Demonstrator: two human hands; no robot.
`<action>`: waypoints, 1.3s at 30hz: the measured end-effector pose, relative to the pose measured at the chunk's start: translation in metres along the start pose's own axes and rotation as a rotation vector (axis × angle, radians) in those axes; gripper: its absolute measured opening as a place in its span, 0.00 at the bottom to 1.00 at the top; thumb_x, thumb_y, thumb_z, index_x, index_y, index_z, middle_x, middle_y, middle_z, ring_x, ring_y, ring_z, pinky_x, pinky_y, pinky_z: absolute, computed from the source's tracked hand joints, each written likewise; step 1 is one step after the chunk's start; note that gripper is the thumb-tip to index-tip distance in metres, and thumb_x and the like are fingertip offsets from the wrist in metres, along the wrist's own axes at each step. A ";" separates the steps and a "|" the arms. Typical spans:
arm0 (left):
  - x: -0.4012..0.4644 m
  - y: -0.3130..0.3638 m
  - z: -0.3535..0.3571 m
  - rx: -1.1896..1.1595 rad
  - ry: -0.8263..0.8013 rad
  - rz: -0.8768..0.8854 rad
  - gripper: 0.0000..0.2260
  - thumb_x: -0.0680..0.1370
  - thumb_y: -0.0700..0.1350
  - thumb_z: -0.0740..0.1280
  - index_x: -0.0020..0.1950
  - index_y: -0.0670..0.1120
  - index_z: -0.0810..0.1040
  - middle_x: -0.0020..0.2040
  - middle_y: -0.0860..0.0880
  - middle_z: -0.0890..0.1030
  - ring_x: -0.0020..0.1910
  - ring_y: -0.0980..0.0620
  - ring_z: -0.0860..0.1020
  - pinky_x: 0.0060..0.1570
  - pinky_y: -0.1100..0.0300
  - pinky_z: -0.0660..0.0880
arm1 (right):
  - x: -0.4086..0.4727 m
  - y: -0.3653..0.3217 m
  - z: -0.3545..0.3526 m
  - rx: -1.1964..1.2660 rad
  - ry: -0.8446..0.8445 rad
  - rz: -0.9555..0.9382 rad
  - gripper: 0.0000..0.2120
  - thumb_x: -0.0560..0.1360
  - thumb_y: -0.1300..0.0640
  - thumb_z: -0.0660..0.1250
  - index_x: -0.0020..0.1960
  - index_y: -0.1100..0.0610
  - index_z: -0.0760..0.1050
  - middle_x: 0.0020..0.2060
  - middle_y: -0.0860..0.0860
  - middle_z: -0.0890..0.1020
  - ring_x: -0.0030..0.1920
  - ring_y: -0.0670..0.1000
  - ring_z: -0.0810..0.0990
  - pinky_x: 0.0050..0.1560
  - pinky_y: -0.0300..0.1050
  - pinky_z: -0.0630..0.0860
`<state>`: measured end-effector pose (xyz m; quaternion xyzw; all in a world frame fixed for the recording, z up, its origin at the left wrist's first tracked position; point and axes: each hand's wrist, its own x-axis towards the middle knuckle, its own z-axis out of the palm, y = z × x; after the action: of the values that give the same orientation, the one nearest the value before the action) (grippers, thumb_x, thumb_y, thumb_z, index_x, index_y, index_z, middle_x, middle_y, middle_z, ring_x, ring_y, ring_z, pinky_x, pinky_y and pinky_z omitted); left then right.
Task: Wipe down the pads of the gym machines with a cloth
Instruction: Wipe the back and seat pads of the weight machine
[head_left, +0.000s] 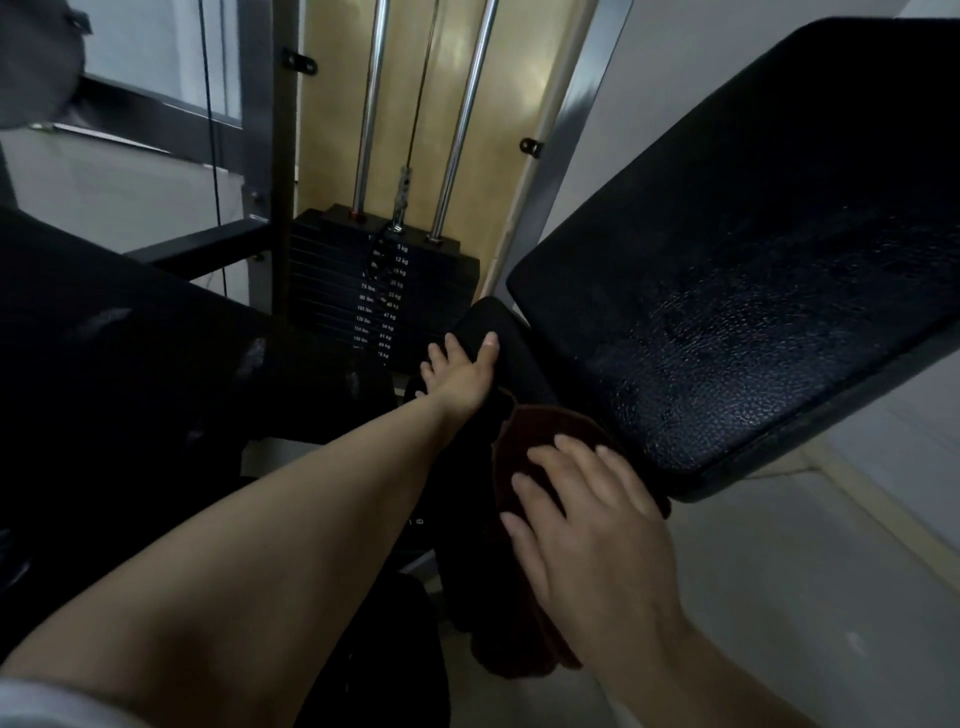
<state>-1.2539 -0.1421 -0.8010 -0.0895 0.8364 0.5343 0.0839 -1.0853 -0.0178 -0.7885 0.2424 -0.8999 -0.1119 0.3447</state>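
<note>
Behind both hands stands a black weight stack (384, 291). Right hand (587, 525) presses flat, fingers straight, on the dark reddish-brown cloth (540, 431) under it; left hand (462, 371) grips the narrow black pad (488, 325).

Left hand (462, 376) reaches forward, fingers curled in a grip; right hand (587, 519) pressed flat, fingers spread.

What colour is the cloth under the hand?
Dark reddish-brown cloth, seen in the head view.

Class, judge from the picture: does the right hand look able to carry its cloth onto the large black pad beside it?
Probably yes. The right hand presses the cloth flat right against the large pad, and nothing lies between them.
</note>
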 end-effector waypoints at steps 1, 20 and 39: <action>-0.003 0.001 0.001 0.036 0.007 0.009 0.29 0.82 0.59 0.47 0.79 0.48 0.44 0.79 0.43 0.42 0.76 0.40 0.41 0.74 0.42 0.42 | -0.001 0.003 -0.001 -0.008 -0.028 -0.023 0.19 0.77 0.47 0.58 0.52 0.56 0.83 0.56 0.54 0.82 0.62 0.54 0.77 0.66 0.51 0.65; -0.022 -0.011 -0.029 -0.211 -0.182 0.003 0.30 0.81 0.60 0.54 0.79 0.51 0.48 0.79 0.47 0.47 0.77 0.44 0.49 0.75 0.46 0.46 | -0.026 -0.011 0.037 -0.197 -0.543 -0.566 0.28 0.74 0.37 0.54 0.52 0.54 0.84 0.51 0.52 0.84 0.57 0.56 0.78 0.64 0.53 0.60; -0.202 -0.080 0.123 -0.209 0.505 0.233 0.43 0.65 0.62 0.56 0.78 0.54 0.47 0.79 0.52 0.46 0.77 0.51 0.48 0.65 0.59 0.54 | 0.053 -0.002 -0.021 1.016 -0.659 0.343 0.17 0.81 0.64 0.55 0.60 0.43 0.69 0.58 0.44 0.75 0.62 0.44 0.73 0.60 0.33 0.68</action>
<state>-1.0336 -0.0515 -0.8748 -0.1312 0.7757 0.5845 -0.1986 -1.1048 -0.0478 -0.7438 0.1807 -0.9259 0.3177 -0.0959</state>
